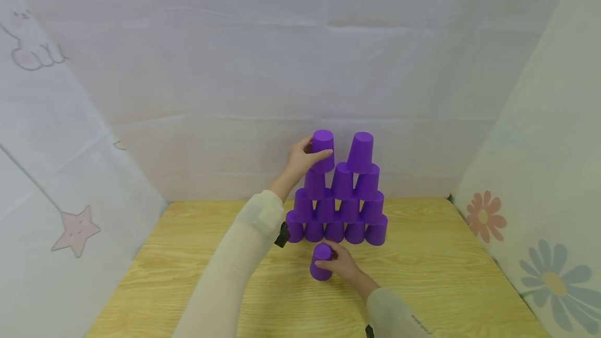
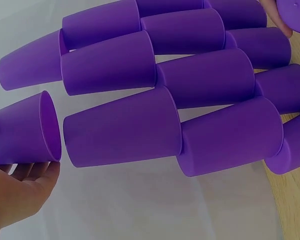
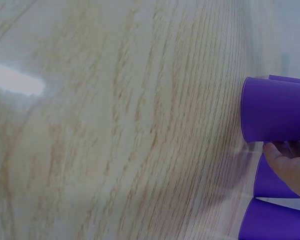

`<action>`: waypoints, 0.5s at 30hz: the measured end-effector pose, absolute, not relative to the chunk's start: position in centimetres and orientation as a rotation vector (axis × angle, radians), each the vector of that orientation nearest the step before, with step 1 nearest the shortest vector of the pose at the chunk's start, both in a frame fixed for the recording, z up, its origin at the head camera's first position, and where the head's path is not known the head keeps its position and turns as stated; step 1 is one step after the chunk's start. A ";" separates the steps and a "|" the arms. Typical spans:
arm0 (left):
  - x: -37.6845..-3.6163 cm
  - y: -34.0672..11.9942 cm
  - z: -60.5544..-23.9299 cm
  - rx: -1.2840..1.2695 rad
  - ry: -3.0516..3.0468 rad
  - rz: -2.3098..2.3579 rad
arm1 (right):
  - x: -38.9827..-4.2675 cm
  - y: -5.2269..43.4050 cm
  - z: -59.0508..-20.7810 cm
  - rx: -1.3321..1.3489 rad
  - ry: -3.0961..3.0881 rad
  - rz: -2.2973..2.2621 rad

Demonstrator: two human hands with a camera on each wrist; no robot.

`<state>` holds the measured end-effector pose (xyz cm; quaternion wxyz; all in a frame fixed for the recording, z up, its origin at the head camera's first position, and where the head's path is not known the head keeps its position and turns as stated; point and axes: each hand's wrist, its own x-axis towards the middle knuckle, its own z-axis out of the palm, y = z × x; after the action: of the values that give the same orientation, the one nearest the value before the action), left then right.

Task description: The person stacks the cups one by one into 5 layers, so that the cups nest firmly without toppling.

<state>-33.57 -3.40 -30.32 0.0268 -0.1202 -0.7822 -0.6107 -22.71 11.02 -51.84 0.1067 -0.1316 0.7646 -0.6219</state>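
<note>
Head view: your left hand grips the top cup at the left peak of the pyramid, fingers and thumb curled round its wall. That cup is mouth down, its long axis upright, closed base pointing up. A second peak cup stands just to its right, mouth down too and leaning a little. Below them the rows widen to five cups on the worktop, near its far edge against the wall sheet. Your right hand holds a lone cup standing on the worktop just near of the bottom row, mouth down, axis upright, fingers wrapped about its right side.

Left wrist view: the picture is turned, so the cups' axes run left to right. The top cup lies at the left edge, its open mouth facing right toward the cup below it, with a narrow gap between the two. Your fingers curl under it.

Right wrist view: the lone cup shows at the right edge, its axis across the frame, its rim against the worktop. Your fingers lie beside it; whether they close round it you cannot tell here. More of the pyramid's cups show behind.
</note>
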 end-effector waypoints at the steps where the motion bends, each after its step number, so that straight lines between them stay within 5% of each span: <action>1: -33.6 -3.3 -30.3 -0.368 -2.417 -1.896 | -22.7 11.0 -51.9 -0.387 2.252 -1.832; 15: -34.4 -2.2 -30.2 -0.411 -2.405 -1.932 | -22.1 11.5 -52.4 -0.339 2.214 -1.848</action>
<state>-34.35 -2.15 -30.20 0.0149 -0.1321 -0.7727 -0.6207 -22.07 11.53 -52.39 0.1184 -0.1160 0.7570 -0.6320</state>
